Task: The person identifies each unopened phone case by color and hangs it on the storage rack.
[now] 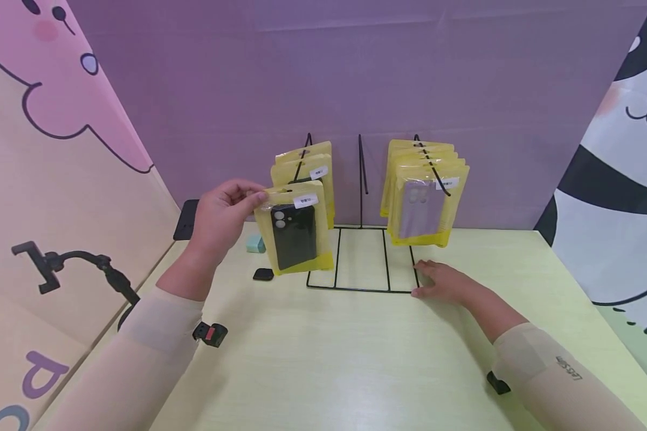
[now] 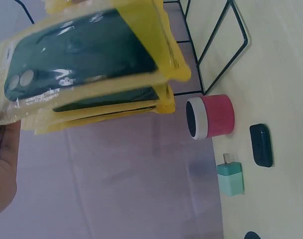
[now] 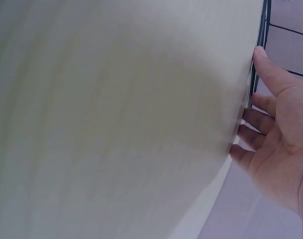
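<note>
My left hand (image 1: 229, 209) pinches the upper left corner of a yellow-edged clear pouch (image 1: 293, 236) with a dark phone case inside. This pouch hangs upright in front of other yellow pouches (image 1: 327, 197) on the left hook of a black wire display rack (image 1: 356, 290). In the left wrist view the dark phone case (image 2: 81, 55) shows through the plastic, and the hand is mostly cut off. My right hand (image 1: 442, 282) rests at the rack's front right corner, thumb and fingers spread. Its fingertips (image 3: 236, 149) touch the tabletop beside the wire.
Several pouches (image 1: 423, 203) with a lilac case in front hang on the right hook. On the left are a phone holder arm (image 1: 48, 269), a black flat device (image 1: 186, 221), a teal block (image 1: 256, 243) and a small black case (image 1: 263, 274). A red cylinder (image 2: 218, 115) stands near the rack.
</note>
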The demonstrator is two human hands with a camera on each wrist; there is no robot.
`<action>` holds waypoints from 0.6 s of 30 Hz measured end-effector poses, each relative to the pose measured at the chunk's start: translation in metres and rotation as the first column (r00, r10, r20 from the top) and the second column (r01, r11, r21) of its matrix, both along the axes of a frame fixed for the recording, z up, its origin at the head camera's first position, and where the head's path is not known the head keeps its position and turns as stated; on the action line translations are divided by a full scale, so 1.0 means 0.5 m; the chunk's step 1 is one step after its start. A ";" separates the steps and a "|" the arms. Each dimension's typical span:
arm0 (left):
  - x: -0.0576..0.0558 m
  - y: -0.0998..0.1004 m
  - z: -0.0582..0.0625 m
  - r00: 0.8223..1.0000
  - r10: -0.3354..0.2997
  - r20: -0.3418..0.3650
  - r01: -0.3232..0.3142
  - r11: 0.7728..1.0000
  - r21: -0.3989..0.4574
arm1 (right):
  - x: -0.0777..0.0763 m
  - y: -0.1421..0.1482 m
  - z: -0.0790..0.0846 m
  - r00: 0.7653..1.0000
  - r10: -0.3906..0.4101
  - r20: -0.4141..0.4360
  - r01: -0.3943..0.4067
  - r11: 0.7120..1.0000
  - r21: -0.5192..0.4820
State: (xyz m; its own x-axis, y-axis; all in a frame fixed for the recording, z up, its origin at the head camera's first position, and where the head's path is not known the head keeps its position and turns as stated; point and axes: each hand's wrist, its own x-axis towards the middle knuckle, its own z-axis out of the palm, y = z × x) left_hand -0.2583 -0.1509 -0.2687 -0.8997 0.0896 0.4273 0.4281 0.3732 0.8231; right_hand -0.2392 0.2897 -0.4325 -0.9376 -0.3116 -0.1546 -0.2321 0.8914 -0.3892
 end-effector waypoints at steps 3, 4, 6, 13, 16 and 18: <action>-0.007 0.007 0.002 1.000 0.012 -0.016 -0.012 1.000 -0.008 | 0.001 -0.001 0.000 1.000 0.005 -0.005 -0.005 1.000 -0.001; -0.009 0.009 0.001 1.000 0.011 -0.025 -0.011 1.000 -0.010 | 0.001 -0.001 0.000 1.000 0.007 -0.007 -0.007 1.000 0.000; -0.013 0.014 -0.001 0.999 0.014 -0.036 -0.014 1.000 -0.017 | 0.002 -0.001 0.000 1.000 0.007 -0.006 -0.007 1.000 -0.001; -0.031 0.033 -0.001 0.997 0.076 -0.019 -0.077 0.995 -0.062 | 0.004 -0.001 -0.001 1.000 0.014 -0.024 -0.014 1.000 0.006; -0.042 0.041 0.000 0.995 0.100 -0.016 -0.101 0.993 -0.064 | 0.003 0.001 -0.001 1.000 0.012 -0.026 -0.012 1.000 0.009; -0.049 0.046 0.001 0.993 0.112 -0.022 -0.113 0.991 -0.065 | 0.002 0.002 -0.002 1.000 0.011 -0.027 -0.011 1.000 0.012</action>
